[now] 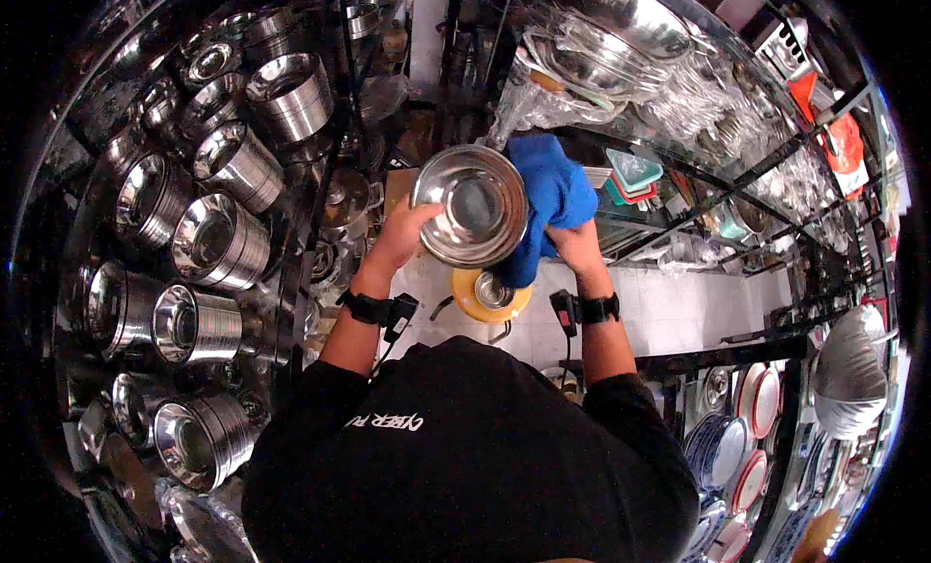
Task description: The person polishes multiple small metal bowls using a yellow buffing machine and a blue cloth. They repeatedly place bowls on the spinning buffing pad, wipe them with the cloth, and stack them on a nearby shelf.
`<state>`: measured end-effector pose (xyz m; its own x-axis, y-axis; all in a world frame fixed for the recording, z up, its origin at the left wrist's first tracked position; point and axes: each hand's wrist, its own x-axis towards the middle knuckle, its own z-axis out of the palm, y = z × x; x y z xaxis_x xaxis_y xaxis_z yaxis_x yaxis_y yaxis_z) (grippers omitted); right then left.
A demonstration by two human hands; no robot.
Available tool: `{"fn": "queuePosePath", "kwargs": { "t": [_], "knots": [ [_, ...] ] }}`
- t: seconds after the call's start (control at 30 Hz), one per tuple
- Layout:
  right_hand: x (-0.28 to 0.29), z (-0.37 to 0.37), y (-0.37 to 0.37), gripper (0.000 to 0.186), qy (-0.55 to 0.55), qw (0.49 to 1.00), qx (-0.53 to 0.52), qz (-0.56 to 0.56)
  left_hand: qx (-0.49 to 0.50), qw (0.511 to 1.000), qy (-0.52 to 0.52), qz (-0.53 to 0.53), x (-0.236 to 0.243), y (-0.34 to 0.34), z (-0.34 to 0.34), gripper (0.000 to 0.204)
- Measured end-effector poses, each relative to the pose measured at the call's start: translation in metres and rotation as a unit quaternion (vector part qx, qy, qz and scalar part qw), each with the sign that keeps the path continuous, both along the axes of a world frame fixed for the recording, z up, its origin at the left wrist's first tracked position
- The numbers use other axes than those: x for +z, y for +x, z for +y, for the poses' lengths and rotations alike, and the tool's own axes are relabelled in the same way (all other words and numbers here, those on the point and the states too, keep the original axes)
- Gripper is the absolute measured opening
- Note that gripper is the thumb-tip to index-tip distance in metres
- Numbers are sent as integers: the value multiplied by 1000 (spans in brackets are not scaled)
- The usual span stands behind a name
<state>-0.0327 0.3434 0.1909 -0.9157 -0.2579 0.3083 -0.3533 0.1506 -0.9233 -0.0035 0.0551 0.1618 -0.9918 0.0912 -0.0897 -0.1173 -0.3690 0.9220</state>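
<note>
A shiny round metal bowl is held up in front of me, its hollow side facing me. My left hand grips its left rim, the thumb laid over the inside and the fingers hidden behind. A blue cloth is bunched in my right hand, closed around its lower part. The cloth lies against the bowl's right edge and hangs down beside it. Below them a yellow stool carries a smaller metal bowl, partly covered by the cloth.
Shelves at left hold several stacks of metal bowls. On the right rack are plastic-wrapped metal ware and coloured plastic trays. Rimmed plates stand at lower right. White tiled floor lies beneath.
</note>
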Motion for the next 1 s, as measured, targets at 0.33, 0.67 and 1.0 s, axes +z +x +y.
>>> {"fn": "queuePosePath", "kwargs": {
  "t": [0.33,0.67,1.0],
  "knots": [
    [31,-53,21,40,-95,942,176,-270,-27,998,29,42,-1,20,50,58],
    [-33,-9,23,66,136,958,203,-150,104,994,-21,-37,-45,5,15,48],
    [-28,27,43,46,69,987,-77,-119,29,973,-227,40,-36,8,77,53]
  ]
}}
